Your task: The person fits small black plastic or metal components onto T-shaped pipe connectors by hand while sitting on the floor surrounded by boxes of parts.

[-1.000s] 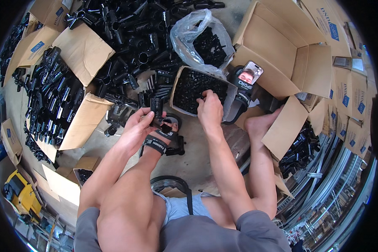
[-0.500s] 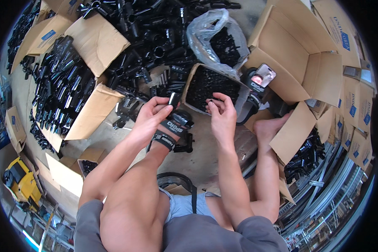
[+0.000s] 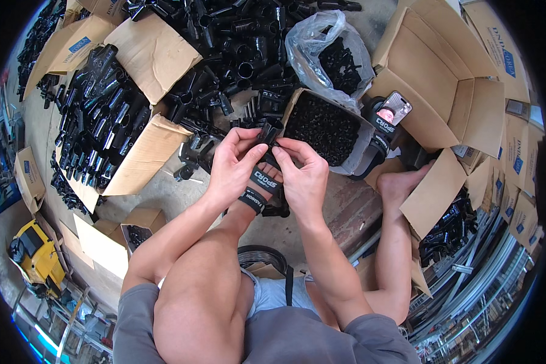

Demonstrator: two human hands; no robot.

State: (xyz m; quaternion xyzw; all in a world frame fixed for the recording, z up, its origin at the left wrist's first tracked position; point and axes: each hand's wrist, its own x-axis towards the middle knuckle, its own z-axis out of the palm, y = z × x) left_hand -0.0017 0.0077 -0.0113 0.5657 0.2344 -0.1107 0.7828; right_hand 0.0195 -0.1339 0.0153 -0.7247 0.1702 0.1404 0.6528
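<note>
Noting a large heap of black tubular parts (image 3: 242,54) spreading over the floor ahead; noting an open cardboard box (image 3: 428,67) standing at upper right, flaps splaying outward; recording a second carton (image 3: 142,161) at left, brimming with similar black tubes; finding a clear plastic bag (image 3: 303,45) gaping beyond the hands, containing small dark parts; finding a smaller box (image 3: 359,148) sitting just nearer than the bag, holding a mass of small black pieces (image 3: 321,130); observing a loose sandal (image 3: 379,142) lying beside that box, with a phone (image 3: 397,106) resting against it; observing a strapped sandal (image 3: 253,198) on the left foot, below the hands.

Inspecting the left hand (image 3: 233,161): clamping a black fitting (image 3: 270,128) between thumb and fingers, the thumb lying along the near side, the fingers curling about the left side; inspecting the right hand (image 3: 302,176): meeting the fitting from the right, thumb and forefinger pinching together at its near right edge; not being able to tell whether pinching the fitting itself or a small piece against it; locating the fitting between both sets of fingertips, in front of the left foot and just left of the smaller box, the far end projecting past the fingertips.
</note>
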